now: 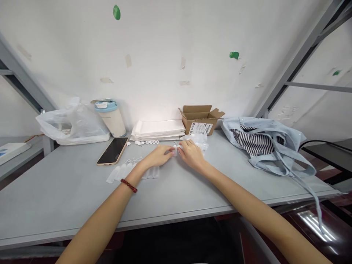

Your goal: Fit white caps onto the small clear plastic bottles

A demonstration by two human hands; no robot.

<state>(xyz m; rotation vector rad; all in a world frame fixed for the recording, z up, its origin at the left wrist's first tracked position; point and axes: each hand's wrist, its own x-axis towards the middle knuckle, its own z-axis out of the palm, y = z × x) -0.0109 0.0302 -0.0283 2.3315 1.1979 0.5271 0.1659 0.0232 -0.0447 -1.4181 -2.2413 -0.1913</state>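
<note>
My left hand (159, 156), with a dark red bead bracelet (128, 185) on its wrist, is closed with its fingertips on a small white piece with a thin string (175, 149). From the other side my right hand (191, 154) pinches the same piece. Its exact kind is too small to make out. Under and beside my left forearm lies a row of translucent white slips with strings (118, 173), partly hidden by the arm. Small white round pieces (152, 142) are lined up beyond my left hand. Clear plastic packets (198, 138) lie just behind my right hand.
Along the wall stand a plastic bag (74, 123), a lidded cup (112, 119), a stack of white paper sheets (159, 129) and an open cardboard box (199, 119). A phone (112, 151) lies left. A light blue cloth bag (286, 135) sits right, its strap hanging over the table edge.
</note>
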